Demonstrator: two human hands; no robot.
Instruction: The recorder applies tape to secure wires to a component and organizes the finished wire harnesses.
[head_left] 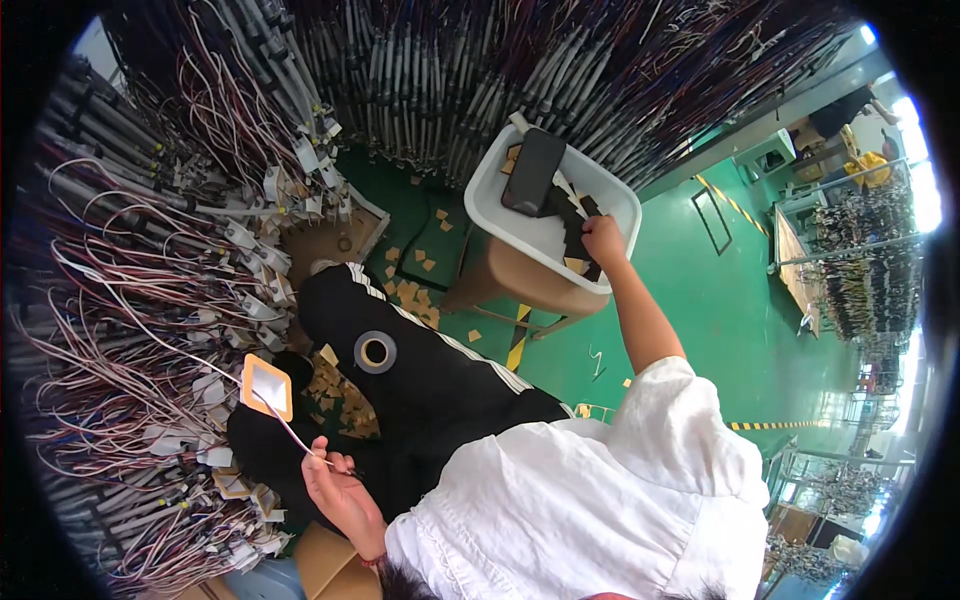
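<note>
My left hand (340, 495) is closed on a thin wire (290, 430). The wire runs up to a square white piece with a tan border (266, 388), held above my leg beside the hanging harnesses. Up and to the right, my right hand (604, 240) reaches into a white plastic bin (482, 200). Its fingers are pinched together among flat black pieces (574, 228) and white strips (571, 195); what they grip is too small to tell. A black phone-shaped object (533, 172) lies at the bin's left side. A grey tape roll (388, 364) rests on my black trousers.
The bin stands on a brown stool (505, 278). Bundled cables (400, 80) crowd the far side, and wire harnesses (130, 300) hang on the left. Tan square scraps (410, 298) litter the green floor. A cardboard box (335, 565) is near my left arm. Racks (850, 260) stand far right.
</note>
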